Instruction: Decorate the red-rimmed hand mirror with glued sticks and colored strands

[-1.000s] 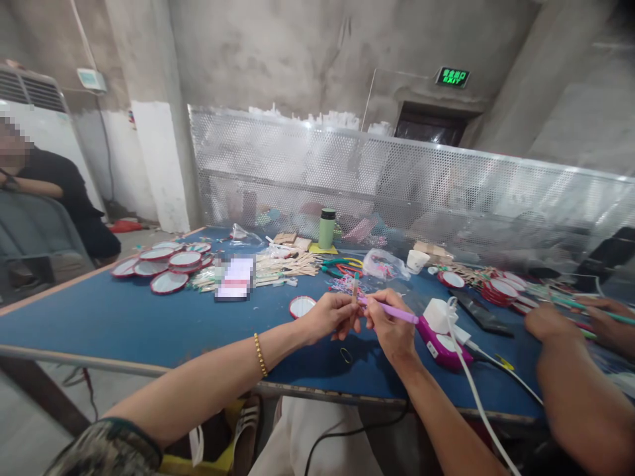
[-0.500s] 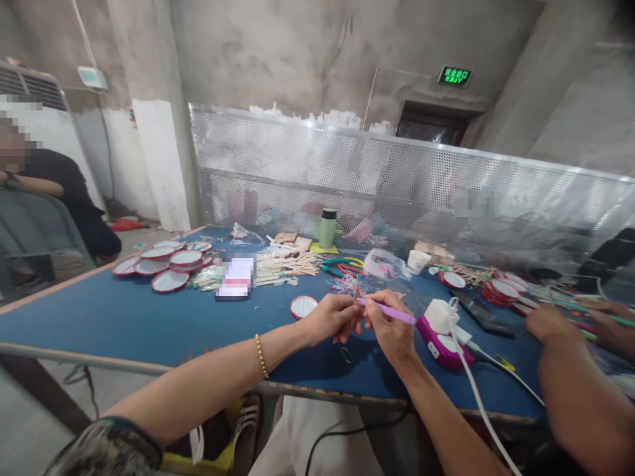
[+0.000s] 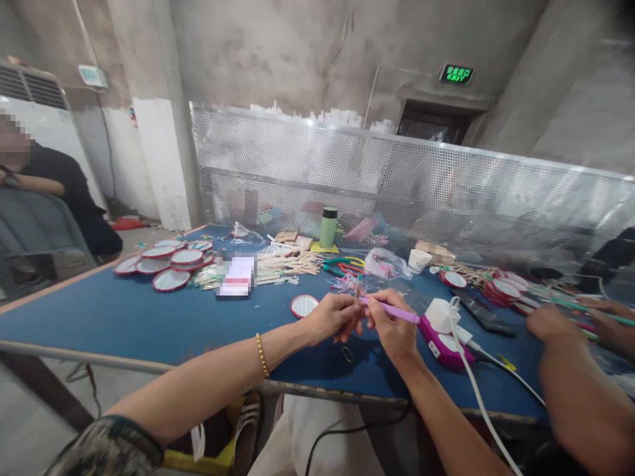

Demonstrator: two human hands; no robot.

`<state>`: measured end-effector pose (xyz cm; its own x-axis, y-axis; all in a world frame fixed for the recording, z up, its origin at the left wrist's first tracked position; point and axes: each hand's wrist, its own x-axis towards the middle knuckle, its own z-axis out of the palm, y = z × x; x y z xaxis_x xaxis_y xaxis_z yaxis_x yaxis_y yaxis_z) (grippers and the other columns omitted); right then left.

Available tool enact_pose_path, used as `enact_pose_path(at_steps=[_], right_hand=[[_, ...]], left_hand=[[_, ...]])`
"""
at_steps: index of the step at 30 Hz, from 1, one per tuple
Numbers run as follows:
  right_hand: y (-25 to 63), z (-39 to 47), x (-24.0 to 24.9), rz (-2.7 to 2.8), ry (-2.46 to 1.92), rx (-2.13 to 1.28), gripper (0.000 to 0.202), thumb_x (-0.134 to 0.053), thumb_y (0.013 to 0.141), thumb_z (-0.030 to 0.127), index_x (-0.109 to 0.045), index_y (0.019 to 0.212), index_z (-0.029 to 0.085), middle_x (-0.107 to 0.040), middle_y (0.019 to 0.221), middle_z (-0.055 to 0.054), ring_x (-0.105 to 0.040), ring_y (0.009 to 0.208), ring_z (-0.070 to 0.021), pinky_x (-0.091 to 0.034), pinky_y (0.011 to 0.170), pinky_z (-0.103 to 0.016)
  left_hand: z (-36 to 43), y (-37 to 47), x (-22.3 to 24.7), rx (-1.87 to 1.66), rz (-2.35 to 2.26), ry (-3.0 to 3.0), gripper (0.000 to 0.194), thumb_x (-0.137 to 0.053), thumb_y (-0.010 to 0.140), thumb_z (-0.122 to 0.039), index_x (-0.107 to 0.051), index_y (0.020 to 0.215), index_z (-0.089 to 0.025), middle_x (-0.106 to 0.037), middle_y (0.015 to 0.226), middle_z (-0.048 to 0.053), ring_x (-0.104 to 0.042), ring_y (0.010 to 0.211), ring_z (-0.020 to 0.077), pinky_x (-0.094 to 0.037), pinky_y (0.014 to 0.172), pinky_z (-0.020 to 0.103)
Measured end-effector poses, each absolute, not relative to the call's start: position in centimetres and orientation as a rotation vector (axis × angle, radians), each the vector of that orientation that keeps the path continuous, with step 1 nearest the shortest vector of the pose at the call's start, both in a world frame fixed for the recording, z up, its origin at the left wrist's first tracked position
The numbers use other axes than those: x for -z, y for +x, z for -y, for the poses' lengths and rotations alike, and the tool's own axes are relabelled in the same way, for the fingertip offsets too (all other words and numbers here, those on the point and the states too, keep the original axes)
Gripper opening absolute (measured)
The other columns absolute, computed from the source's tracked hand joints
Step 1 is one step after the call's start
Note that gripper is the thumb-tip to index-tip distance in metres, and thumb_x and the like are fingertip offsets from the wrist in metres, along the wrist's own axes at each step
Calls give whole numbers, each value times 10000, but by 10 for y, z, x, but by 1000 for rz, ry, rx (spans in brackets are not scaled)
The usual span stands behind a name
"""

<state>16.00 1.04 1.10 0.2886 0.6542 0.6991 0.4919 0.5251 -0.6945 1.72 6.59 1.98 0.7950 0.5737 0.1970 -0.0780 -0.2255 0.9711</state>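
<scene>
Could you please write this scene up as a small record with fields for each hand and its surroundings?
left hand: pinching a thin wooden stick with a blue-green end, roughly upright
right hand: holding a slim purple pen-shaped tool, its tip at or near the stick
nearest disc: round pale disc with a red rim, on the blue tabletop
behind: green cylindrical bottle with a black lid
right side: purple power strip; co-worker's forearm

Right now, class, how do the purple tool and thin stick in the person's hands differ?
The purple tool looks thicker than the thin stick. The purple tool slants close to level; the thin stick stands nearly upright. The right hand grips the purple tool, the left hand the thin stick. Both are slender and held above the table.
</scene>
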Motion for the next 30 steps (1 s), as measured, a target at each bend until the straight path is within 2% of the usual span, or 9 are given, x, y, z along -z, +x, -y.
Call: enact_pose_path(at_steps=[24, 30], right_hand=[[159, -7, -14, 1357, -1130, -119, 181, -575, 822, 320, -593, 692, 196, -560, 514, 43, -518, 373, -106, -415, 387, -224], [159, -8, -15, 1393, -1136, -75, 181, -570, 827, 315, -595, 694, 195, -562, 511, 44, -532, 382, -107, -428, 409, -227]], left_hand=[[-66, 17, -19, -632, -408, 1680, 453, -543, 836, -569, -568, 718, -133, -570, 557, -18, -459, 354, 58, -324, 311, 164], [-65, 17, -21, -620, -412, 1702, 436, -526, 861, -540, -563, 702, -136, -529, 489, -36, -433, 338, 54, -326, 317, 159]])
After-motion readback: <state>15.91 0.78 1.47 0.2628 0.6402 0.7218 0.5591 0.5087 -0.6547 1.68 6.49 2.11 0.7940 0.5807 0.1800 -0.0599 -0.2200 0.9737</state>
